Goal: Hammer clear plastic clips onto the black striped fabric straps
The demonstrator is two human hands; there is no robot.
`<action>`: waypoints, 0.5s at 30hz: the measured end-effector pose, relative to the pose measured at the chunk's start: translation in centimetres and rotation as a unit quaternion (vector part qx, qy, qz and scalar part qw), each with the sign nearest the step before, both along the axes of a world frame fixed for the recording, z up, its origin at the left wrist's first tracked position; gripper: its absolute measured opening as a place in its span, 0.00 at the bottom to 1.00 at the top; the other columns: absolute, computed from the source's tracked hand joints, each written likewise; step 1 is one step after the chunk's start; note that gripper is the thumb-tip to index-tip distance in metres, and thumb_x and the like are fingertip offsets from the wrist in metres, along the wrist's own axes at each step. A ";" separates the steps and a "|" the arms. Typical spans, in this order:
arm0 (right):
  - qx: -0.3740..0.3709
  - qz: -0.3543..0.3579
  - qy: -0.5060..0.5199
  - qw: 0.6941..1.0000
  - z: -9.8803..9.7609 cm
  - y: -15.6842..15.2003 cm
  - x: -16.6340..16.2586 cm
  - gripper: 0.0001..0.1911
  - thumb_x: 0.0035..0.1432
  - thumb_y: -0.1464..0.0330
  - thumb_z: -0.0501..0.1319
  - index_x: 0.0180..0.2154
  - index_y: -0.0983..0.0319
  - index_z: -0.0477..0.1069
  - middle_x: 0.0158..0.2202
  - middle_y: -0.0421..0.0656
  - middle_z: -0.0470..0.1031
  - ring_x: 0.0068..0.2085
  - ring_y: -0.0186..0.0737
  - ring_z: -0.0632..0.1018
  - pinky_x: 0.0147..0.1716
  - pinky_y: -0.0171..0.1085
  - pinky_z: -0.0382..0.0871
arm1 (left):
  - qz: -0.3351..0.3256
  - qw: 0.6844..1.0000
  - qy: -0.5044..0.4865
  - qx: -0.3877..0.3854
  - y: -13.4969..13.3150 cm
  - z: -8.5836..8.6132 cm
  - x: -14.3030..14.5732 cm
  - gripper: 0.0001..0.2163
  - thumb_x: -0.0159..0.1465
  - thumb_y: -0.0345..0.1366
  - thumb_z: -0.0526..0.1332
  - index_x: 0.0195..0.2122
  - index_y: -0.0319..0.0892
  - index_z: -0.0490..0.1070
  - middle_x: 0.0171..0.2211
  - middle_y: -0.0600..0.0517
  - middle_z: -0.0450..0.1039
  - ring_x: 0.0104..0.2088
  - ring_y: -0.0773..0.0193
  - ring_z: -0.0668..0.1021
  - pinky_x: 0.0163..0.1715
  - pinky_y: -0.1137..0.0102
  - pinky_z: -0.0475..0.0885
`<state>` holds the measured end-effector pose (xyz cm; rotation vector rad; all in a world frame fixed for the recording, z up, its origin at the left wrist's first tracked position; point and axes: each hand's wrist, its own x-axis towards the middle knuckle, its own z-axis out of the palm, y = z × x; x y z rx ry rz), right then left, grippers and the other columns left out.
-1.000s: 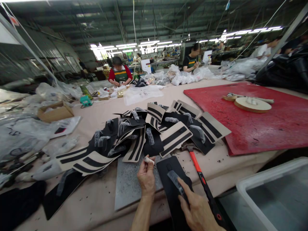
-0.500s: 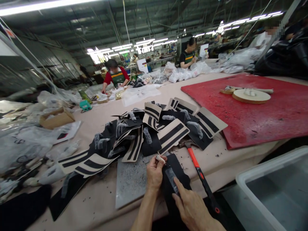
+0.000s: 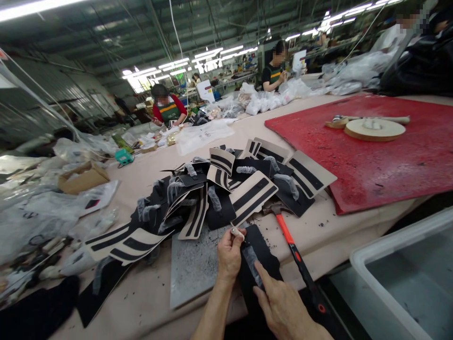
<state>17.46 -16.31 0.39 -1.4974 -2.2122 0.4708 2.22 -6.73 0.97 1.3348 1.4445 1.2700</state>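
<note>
My left hand (image 3: 229, 255) is closed at the upper left edge of a black panel (image 3: 260, 241). Thumb and fingers pinch a small white cylindrical piece (image 3: 237, 233) whose full shape is hidden. A plastic-wrapped strap (image 3: 252, 264) runs along the panel's face. My right hand (image 3: 281, 302) grips the panel near the strap's lower end, index finger and thumb against it. Just right of the panel lies a hammer (image 3: 288, 241) with a red and black handle. Beyond my hands is a heap of similar panels (image 3: 215, 205), some showing beige backs with black strips.
A grey slab (image 3: 193, 264) lies under the heap's near edge. To the right are a red board (image 3: 371, 174) bearing a tape roll (image 3: 375, 130), and a translucent bin (image 3: 364, 269). Plastic bags and a cardboard box (image 3: 83, 177) crowd the left. Two co-workers sit across the table.
Both hands keep nearly the same hold on the panel and white piece. The head view has shifted slightly. The co-worker in red sleeves has raised an arm.
</note>
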 end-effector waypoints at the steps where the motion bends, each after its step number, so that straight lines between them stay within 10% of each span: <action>1: 0.000 -0.001 -0.001 1.000 -0.1 0.0 0.0 0.25 0.65 0.69 0.51 0.62 0.69 0.61 0.32 0.48 0.81 0.28 0.49 0.81 0.24 0.40 0.69 | 0.001 1.000 0.005 0.001 0.0 0.0 0.0 0.12 0.65 0.43 0.61 0.41 0.41 0.77 0.40 0.46 0.82 0.41 0.56 0.81 0.45 0.65 0.74; 15: -0.049 -0.034 0.051 0.997 2.0 1.6 2.4 0.21 0.67 0.61 0.53 0.57 0.60 0.67 0.45 0.49 0.78 0.42 0.48 0.80 0.41 0.42 0.72 | 0.013 0.997 0.066 0.022 -0.2 0.2 0.8 0.10 0.63 0.40 0.62 0.41 0.42 0.77 0.38 0.47 0.82 0.37 0.58 0.82 0.40 0.67 0.76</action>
